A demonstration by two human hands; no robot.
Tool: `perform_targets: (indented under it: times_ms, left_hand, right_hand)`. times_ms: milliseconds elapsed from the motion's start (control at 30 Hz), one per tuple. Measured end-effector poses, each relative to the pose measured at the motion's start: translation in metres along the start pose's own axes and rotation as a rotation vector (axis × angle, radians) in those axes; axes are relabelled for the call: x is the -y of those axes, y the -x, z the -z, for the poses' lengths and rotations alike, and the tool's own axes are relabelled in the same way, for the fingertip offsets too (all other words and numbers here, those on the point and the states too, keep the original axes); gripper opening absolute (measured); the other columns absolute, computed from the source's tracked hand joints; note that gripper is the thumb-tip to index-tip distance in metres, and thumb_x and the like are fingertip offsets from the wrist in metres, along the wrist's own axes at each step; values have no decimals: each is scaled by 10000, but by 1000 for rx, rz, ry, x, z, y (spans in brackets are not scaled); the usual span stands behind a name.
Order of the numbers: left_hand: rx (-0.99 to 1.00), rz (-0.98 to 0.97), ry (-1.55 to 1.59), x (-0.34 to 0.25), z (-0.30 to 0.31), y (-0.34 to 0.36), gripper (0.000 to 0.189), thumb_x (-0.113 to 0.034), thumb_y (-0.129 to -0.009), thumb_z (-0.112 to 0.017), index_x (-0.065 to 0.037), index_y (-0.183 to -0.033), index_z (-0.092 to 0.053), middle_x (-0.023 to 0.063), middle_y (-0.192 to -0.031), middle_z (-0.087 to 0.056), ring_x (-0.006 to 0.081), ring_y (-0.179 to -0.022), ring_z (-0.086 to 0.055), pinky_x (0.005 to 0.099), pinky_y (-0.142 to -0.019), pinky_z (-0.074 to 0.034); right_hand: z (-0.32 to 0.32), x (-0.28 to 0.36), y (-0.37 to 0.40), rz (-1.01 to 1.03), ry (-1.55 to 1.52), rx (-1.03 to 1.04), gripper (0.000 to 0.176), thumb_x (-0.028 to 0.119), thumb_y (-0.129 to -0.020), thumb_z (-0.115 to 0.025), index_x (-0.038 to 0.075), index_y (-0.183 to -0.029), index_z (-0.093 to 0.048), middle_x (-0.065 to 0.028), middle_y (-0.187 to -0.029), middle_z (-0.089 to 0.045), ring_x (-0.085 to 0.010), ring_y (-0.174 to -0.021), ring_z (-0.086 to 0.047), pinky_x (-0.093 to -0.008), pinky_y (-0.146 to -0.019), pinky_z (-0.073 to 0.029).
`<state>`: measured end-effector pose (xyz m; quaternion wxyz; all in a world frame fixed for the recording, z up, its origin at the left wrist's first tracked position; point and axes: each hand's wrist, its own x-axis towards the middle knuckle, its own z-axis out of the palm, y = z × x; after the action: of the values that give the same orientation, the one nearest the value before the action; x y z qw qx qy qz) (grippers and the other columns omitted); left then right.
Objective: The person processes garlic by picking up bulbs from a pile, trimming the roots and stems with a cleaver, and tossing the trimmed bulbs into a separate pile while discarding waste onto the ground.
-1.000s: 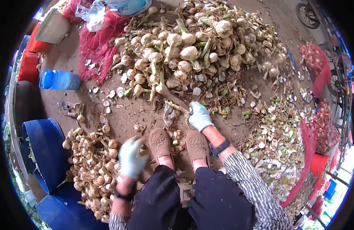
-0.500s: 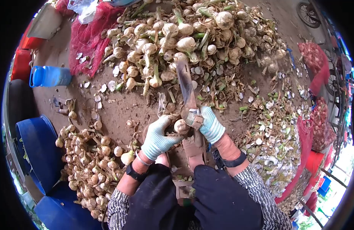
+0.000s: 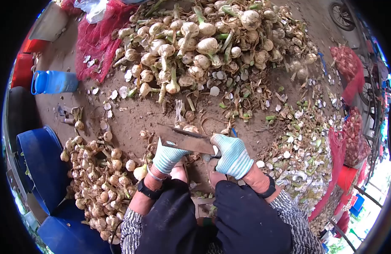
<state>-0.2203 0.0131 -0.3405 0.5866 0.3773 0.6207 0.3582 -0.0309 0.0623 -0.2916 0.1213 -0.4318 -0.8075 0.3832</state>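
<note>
My right hand, in a striped pale glove, grips the handle of a wide knife. Its blade points left, nearly level, and passes over the fingers of my left hand. That gloved hand is curled beneath the blade, and what it holds is hidden. Just beyond the blade a pale bulb piece shows partly. A large heap of white bulbs with stalks lies ahead, and a smaller pile of trimmed bulbs is on the left.
Peelings and cut scraps cover the ground at right, beside full red net bags. On the left are a blue bottle, a blue tub and a red net. A wheel stands at upper right.
The knife has swung from pointing away to lying leftward across my hands. My right hand has moved slightly down. The bulb seen between my hands is now out of sight.
</note>
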Motion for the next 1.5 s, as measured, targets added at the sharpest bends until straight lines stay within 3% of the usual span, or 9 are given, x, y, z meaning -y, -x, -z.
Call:
perform_targets:
  times_ms: [400,433,667,767,833,967,1167,1333,1500]
  left_hand:
    - [29,-351,-84,-8,8,5,319,-99,-633,-704,16,-916,-610,46,-802,-645,123,-758,-606,282,-683,-486]
    - [30,-21,95,-23,7,7,383,-84,-601,-735,20,-947,-607,35,-821,-634,86,-766,-583,262,-699,-479]
    - [82,18,224,-24,8,-4,447,-95,-607,-742,-9,-1016,-584,8,-910,-602,71,-845,-532,238,-776,-439]
    - [-122,-466,-860,-32,-8,-10,453,-233,-562,-760,-101,-963,-596,91,-995,-551,237,-884,-552,348,-743,-464]
    - [-207,-245,-917,-36,-15,-7,476,-178,-519,-743,-93,-963,-596,104,-911,-567,303,-798,-580,341,-708,-487]
    - [-17,-77,-135,-30,1,-6,571,-52,-544,-736,10,-1073,-531,55,-905,-596,126,-806,-574,253,-727,-478]
    - [110,122,1097,-21,14,-16,445,-117,-701,-663,43,-1078,-489,129,-947,-590,226,-841,-597,312,-744,-499]
    - [-11,147,1002,-13,11,-26,367,-48,-705,-609,53,-1041,-502,124,-890,-598,215,-767,-600,320,-700,-510]
    - [-158,102,812,-37,29,0,279,-31,-653,-573,40,-919,-526,98,-786,-551,201,-677,-563,306,-658,-482]
  right_hand:
    - [-11,-22,-1,67,-16,1,255,94,-582,-638,43,-818,-556,-169,-704,-568,-358,-691,-572,-405,-590,-468]
    - [-7,-30,-4,42,-19,57,239,92,-589,-627,47,-814,-559,-172,-704,-565,-361,-688,-570,-406,-583,-469]
    - [-1,-38,-2,-515,-702,-125,124,-26,-768,-555,42,-745,-453,11,-616,-471,-58,-553,-457,-228,-466,-405]
    - [-23,-15,-19,-330,-1010,-157,140,-45,-773,-557,50,-761,-455,33,-641,-455,-47,-572,-459,-187,-461,-396]
    - [-23,-12,-27,-397,-1008,-31,122,-48,-772,-552,45,-791,-474,19,-683,-473,-36,-596,-457,-165,-468,-383]
    - [-23,0,-41,-272,-749,-16,142,-6,-748,-579,17,-885,-551,26,-633,-478,-42,-531,-465,-205,-442,-401]
    - [1,-1,-28,-234,-429,-47,129,33,-759,-589,14,-886,-582,23,-620,-510,-17,-602,-498,-195,-509,-435]
    - [-11,-18,-17,-101,-159,-233,206,154,-666,-647,28,-803,-559,-154,-648,-532,-342,-592,-537,-383,-531,-441]
    - [-41,-82,-1,-472,-174,-106,132,92,-711,-594,14,-804,-542,-102,-570,-523,-207,-510,-505,-329,-499,-434]
